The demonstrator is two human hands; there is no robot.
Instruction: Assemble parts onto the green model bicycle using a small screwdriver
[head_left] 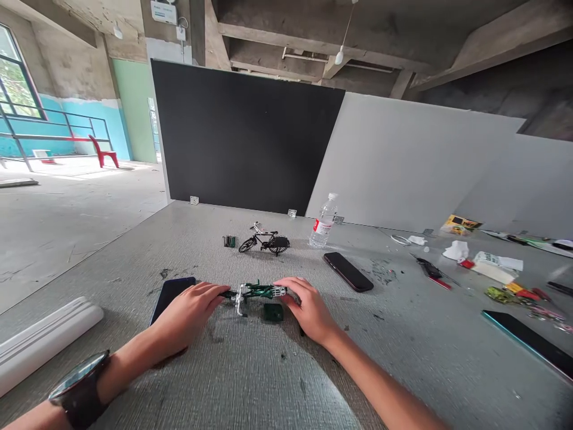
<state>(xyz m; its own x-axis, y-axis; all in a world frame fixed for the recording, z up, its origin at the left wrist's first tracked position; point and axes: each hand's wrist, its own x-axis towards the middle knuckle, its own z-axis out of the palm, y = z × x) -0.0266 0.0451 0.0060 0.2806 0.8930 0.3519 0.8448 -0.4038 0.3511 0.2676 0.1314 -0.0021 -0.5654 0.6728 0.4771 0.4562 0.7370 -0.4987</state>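
Note:
A small green model bicycle [259, 291] with silver handlebars lies between my hands, just above or on the grey table. My left hand [192, 301] pinches its front end at the left. At its rear end, by a silver rack, my right hand [308, 307] is closed with thumb and fingers on the part there. Both wheels are mostly hidden by my fingers. Just below the bicycle sits a small dark green box-like piece [273, 312]. A black model bicycle [265, 240] stands farther back, beside several small dark green pieces [230, 241].
A dark phone [172, 292] lies partly under my left forearm. To the right are a black phone [348, 271] and a water bottle [323, 222]. Tools and wrappers [496, 269] clutter the right side, near another phone [532, 340]. A white casing [49, 340] lies left.

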